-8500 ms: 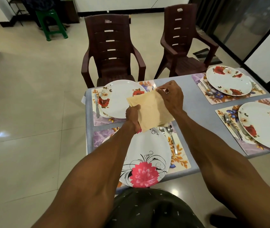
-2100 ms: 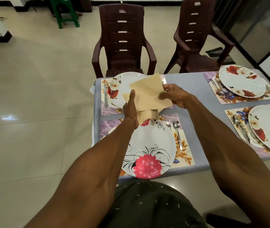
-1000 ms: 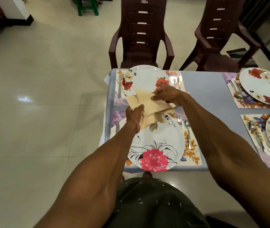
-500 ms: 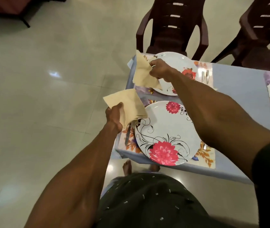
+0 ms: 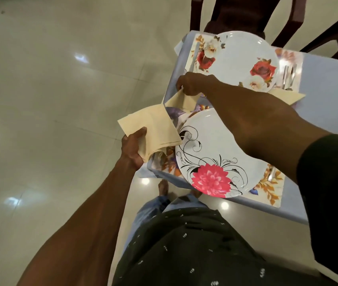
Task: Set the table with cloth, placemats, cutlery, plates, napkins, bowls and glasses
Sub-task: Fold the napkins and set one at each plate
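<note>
My left hand grips a small stack of folded beige napkins off the table's left edge. My right hand pinches a single beige napkin low over the placemat, between the near plate with a pink flower and the far plate with red roses. Another beige napkin lies by the far plate's right side. A fork and spoon rest on the far placemat; more cutlery peeks out beside the near plate.
The table wears a pale blue cloth, with floral placemats under both plates. A dark brown plastic chair stands behind the far setting. Glossy tiled floor fills the left side. My feet show below the table edge.
My right hand has lowered its single napkin from beside the far plate down toward the placemat gap between the plates. My left hand keeps the stack. The view has tilted further down.
</note>
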